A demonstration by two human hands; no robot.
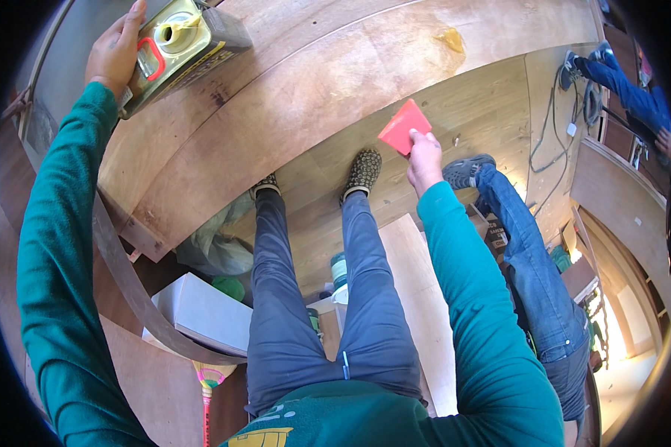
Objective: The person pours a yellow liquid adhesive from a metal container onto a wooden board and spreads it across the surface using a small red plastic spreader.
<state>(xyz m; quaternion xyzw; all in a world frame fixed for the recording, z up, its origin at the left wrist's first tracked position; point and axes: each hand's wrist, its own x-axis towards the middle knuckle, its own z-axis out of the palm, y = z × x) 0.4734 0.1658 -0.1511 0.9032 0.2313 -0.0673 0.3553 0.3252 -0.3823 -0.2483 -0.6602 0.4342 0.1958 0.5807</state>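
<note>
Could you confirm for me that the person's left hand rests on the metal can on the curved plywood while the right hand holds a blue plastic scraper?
Not quite: the head view shows the scraper in the right hand is red, not blue. The left hand does rest on the metal can on the curved plywood.

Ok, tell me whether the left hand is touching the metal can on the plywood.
Touching. The head view shows the left hand wrapped against the side of the metal can, no gap between them.

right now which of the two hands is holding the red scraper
The right hand, raised over the wooden floor, pinches the flat red scraper by its lower corner. The left hand instead grips the side of the open metal can on the plywood sheet.
</note>
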